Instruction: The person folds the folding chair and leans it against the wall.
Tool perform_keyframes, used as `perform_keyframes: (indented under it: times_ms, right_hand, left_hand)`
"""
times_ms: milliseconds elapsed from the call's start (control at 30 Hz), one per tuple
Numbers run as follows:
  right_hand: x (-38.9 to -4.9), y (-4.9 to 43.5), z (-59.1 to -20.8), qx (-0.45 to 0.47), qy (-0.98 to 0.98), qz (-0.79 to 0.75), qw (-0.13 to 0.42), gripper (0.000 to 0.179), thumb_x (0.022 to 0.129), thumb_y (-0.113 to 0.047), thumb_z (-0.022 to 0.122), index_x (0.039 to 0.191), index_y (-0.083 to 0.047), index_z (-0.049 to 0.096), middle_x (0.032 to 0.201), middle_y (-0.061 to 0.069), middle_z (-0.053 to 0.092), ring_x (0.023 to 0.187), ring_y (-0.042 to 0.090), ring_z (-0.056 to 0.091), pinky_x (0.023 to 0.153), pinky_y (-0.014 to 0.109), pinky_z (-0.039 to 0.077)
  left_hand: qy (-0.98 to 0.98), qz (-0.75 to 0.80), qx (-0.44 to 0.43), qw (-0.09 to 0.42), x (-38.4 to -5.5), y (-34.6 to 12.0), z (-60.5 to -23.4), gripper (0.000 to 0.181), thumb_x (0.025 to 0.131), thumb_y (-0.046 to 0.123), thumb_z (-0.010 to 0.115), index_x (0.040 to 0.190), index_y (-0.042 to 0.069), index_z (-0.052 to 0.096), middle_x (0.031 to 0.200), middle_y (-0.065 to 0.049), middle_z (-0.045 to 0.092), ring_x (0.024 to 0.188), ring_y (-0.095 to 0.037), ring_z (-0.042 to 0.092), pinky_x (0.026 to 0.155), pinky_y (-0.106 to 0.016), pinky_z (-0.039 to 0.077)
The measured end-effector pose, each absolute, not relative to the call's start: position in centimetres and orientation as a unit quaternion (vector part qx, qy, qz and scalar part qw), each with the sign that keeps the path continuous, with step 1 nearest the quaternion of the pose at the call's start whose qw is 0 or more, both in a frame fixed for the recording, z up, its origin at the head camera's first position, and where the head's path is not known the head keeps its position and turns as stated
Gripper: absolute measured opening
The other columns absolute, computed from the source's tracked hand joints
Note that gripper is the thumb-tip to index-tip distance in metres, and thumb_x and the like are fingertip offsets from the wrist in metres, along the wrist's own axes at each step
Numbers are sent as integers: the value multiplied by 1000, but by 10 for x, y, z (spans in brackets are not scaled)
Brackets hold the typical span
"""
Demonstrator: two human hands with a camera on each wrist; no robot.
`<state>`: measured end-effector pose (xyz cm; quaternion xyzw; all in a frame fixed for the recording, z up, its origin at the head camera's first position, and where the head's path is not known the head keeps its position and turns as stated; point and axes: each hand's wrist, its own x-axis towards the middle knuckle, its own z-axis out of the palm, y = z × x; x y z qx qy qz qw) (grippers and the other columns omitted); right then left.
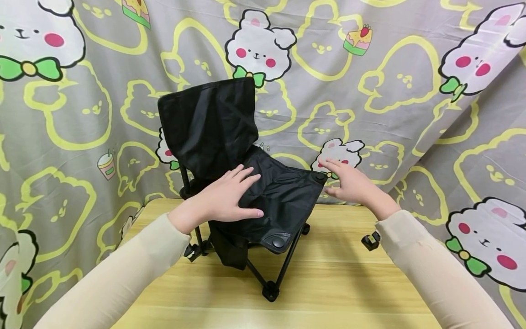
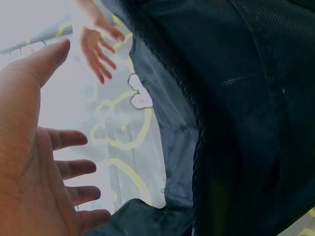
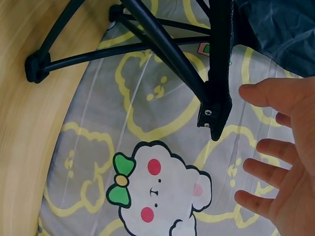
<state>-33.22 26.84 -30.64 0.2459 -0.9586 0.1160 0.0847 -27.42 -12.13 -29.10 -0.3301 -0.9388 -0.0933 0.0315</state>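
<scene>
A black folding camp chair (image 1: 283, 196) stands unfolded, its backrest (image 1: 209, 123) to the left and its fabric seat facing up. Over the near left part of the seat hovers my left hand (image 1: 223, 194), fingers spread and holding nothing; the left wrist view shows its palm (image 2: 29, 182) beside the dark fabric (image 2: 236, 108). My right hand (image 1: 349, 182) is just off the seat's far right corner, fingers extended with nothing in them. In the right wrist view that hand (image 3: 285, 157) is apart from the chair's corner bracket (image 3: 214, 115) and thin legs (image 3: 162, 49).
The chair stands on a light wooden table (image 1: 328, 283). A grey curtain (image 1: 394, 82) with cartoon rabbits hangs behind and along both sides. One chair foot (image 1: 270, 290) rests near the table's front. A black wrist device (image 1: 371, 241) sits by the right cuff.
</scene>
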Motion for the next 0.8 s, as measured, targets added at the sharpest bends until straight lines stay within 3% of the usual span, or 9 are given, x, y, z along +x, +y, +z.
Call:
perform_keyframes:
  times_ms: [67, 133, 200, 400, 800]
  right_hand:
    - [-333, 268, -307, 247, -959, 116, 82, 87, 95, -18, 81, 170, -13, 37, 171, 26, 38, 98, 38, 77, 93, 60, 56]
    - [-335, 268, -308, 249, -958, 118, 77, 87, 94, -16, 82, 170, -13, 38, 170, 27, 39, 112, 45, 74, 98, 64, 56]
    - [-336, 268, -308, 252, -958, 120, 73, 87, 94, -15, 84, 169, -12, 39, 169, 28, 40, 128, 51, 66, 105, 68, 53]
    - [-340, 269, -311, 253, -957, 125, 67, 87, 92, -13, 85, 167, -9, 42, 169, 32, 38, 152, 55, 44, 117, 72, 43]
    - [-349, 268, -318, 267, -950, 140, 79, 80, 90, -7, 86, 162, -5, 49, 163, 34, 44, 149, 57, 45, 118, 71, 43]
  left_hand:
    - [-936, -93, -337, 31, -273, -120, -292, 100, 96, 71, 67, 171, 13, 36, 179, -17, 27, 169, -44, 14, 136, -62, 17]
    - [-935, -91, -342, 31, -272, -119, -293, 98, 97, 70, 68, 170, 14, 37, 179, -17, 28, 169, -44, 16, 136, -61, 18]
    - [-935, -92, -342, 29, -271, -118, -294, 97, 97, 70, 68, 170, 15, 38, 179, -15, 29, 168, -43, 18, 136, -59, 20]
    - [-931, -98, -351, 32, -267, -116, -297, 94, 96, 69, 71, 168, 16, 43, 176, -13, 35, 166, -38, 27, 135, -54, 27]
    - [-916, -124, -380, 18, -257, -106, -306, 86, 96, 63, 73, 164, 17, 49, 172, -10, 42, 159, -29, 42, 128, -50, 40]
